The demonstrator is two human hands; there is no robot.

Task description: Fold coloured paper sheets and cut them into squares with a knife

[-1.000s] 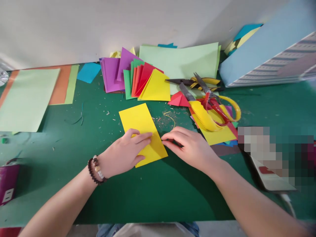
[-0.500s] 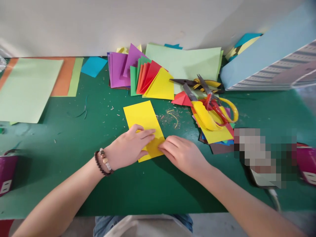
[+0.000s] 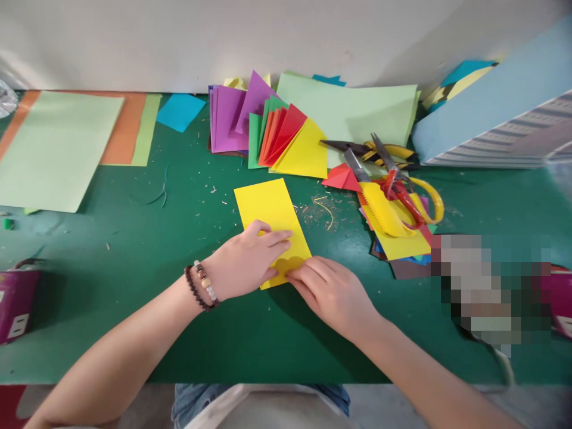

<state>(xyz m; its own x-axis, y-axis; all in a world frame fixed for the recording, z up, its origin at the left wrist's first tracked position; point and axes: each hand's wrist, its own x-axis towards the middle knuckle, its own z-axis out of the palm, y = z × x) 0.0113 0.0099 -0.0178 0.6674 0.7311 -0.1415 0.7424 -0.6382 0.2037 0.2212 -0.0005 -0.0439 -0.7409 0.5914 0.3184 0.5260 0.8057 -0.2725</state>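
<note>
A yellow paper rectangle [image 3: 269, 205] lies slanted on the green table [image 3: 179, 250], in front of my body. My left hand [image 3: 250, 256] rests on its lower half with fingers spread, and bead bracelets circle that wrist. At the paper's lower right corner, my right hand [image 3: 335, 292] has its fingers pressed together on the edge. The underside of that corner is hidden by the fingers.
Behind the paper stands a fan of coloured sheets [image 3: 308, 149]. Scissors [image 3: 429, 199] and pliers [image 3: 357, 147] lie right of it, near a blue box [image 3: 491, 113]. Large sheets [image 3: 58, 143] lie at the left.
The whole view has shifted, so the table things appear further right. My right fingertips have moved slightly left along the paper's lower edge. My left hand stays on the paper.
</note>
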